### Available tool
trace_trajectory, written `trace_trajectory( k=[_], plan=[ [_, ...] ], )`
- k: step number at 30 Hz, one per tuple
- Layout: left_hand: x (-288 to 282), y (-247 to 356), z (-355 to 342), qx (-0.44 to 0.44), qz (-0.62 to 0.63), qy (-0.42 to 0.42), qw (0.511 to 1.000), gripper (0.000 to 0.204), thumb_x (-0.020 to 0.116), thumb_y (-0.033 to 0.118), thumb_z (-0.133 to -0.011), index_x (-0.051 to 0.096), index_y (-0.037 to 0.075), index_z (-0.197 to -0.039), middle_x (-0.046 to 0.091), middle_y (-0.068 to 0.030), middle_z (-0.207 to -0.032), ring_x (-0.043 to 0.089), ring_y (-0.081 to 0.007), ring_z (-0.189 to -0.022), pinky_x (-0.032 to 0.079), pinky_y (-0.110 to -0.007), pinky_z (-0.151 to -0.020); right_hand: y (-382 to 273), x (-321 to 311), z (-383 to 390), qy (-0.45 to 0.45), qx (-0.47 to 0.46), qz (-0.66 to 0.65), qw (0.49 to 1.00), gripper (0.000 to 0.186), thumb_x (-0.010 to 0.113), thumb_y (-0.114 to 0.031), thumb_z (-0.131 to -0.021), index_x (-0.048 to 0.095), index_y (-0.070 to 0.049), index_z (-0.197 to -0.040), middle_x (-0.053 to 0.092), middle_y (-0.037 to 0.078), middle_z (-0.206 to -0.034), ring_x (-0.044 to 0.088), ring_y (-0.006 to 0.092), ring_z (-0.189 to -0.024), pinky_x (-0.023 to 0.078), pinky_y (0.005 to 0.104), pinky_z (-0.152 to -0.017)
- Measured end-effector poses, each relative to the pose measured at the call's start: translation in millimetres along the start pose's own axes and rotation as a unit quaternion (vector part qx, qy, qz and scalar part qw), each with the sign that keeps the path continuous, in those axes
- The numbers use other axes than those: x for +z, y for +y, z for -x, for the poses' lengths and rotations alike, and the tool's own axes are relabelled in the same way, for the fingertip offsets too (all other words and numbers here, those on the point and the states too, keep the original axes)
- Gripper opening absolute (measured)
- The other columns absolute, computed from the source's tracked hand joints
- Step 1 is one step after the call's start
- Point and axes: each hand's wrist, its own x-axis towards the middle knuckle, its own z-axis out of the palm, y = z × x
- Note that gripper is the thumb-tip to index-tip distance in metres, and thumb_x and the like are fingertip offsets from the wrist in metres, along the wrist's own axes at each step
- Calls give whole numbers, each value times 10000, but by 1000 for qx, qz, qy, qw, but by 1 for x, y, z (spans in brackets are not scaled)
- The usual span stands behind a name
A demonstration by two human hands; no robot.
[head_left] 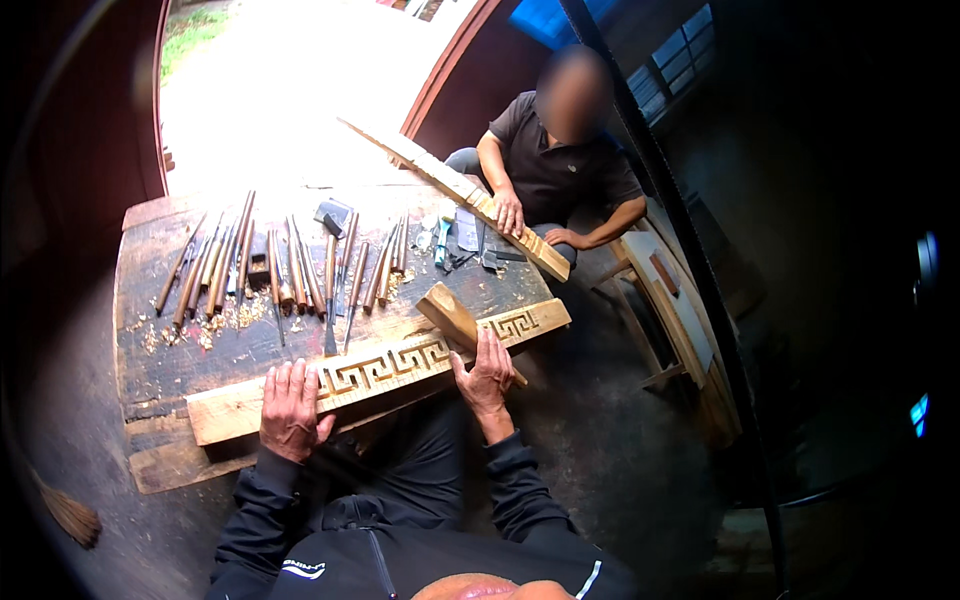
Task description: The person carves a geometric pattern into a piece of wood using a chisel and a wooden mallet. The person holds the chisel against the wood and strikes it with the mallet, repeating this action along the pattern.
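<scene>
Pale carved board [385, 369] lies along the bench's [160, 365] near edge. From here, my left hand [290, 408] rests flat on it; right hand [484, 378]'s at the wooden block [448, 316], can't tell if gripping. Probably steadying; next wants firm pressure.

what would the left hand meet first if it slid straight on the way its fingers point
Probably the wooden-handled tools lying on the table, past the carved board under the left hand; height is unclear, so it might pass over them.

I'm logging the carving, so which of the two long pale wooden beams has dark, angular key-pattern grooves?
The near long pale wooden beam, under your left hand and right hand; the far beam, under the co-worker's hand, shows no such grooves.
</scene>
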Motion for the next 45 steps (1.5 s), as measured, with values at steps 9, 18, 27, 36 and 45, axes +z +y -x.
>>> trace_trajectory(
  k=[9,18,27,36,45],
  plan=[
    [8,-5,0,15,-18,14,1000,1006,966,382,-660,607,-30,-1505,609,-244,-1529,564,-455,-1425,397,-622,-1277,2,23,-1,70,42,-12,997,723,890,-325,-855,639,-78,-1486,720,147,-1421,702,384,-1236,550,513,-1029],
    [5,-4,-1,20,-30,1,999,1030,981,400,-671,596,-25,-1527,595,-223,-1551,555,-437,-1449,400,-613,-1277,-2,25,3,88,57,-46,993,702,878,-302,-874,628,-89,-1495,717,133,-1389,690,375,-1238,538,516,-1001],
    [6,-6,0,24,-28,17,999,1023,980,371,-663,601,-21,-1529,612,-220,-1529,564,-427,-1436,406,-602,-1276,-5,18,0,59,80,-59,993,679,876,-266,-884,630,-87,-1491,717,122,-1388,690,362,-1245,548,515,-1010],
    [9,-6,1,33,-25,24,999,1002,971,379,-686,602,-24,-1526,605,-219,-1523,558,-424,-1430,397,-591,-1282,5,24,-4,53,62,-55,995,675,897,-227,-866,638,-75,-1471,742,140,-1282,705,381,-1172,572,502,-993],
    [11,-7,-1,33,-44,25,998,999,968,406,-704,595,-22,-1526,608,-220,-1532,561,-425,-1439,396,-584,-1284,21,19,-26,-62,75,-45,994,620,885,-302,-903,652,-120,-1448,800,244,-1102,780,474,-984,619,565,-842]
  ],
)
